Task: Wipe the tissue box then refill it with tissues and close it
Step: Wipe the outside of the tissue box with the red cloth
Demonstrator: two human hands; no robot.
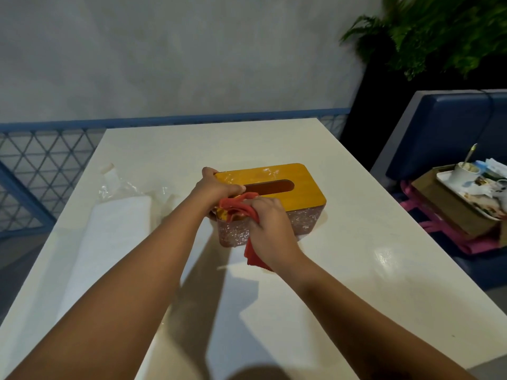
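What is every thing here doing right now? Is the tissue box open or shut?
tissue box: shut, lid on, no tissue showing in the slot.
red cloth: bunched up, pressed on the box's near left corner.
left hand: grips the box's left end.
right hand: holds the red cloth.
tissue pack: lying flat left of the box, in clear plastic.
cup: upright, spoon standing in it.

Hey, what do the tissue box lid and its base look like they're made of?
The lid looks like wood or bamboo, yellow-orange with a glossy finish: glare patches show. The base seems plastic or resin, pinkish, with a glittery speckle.
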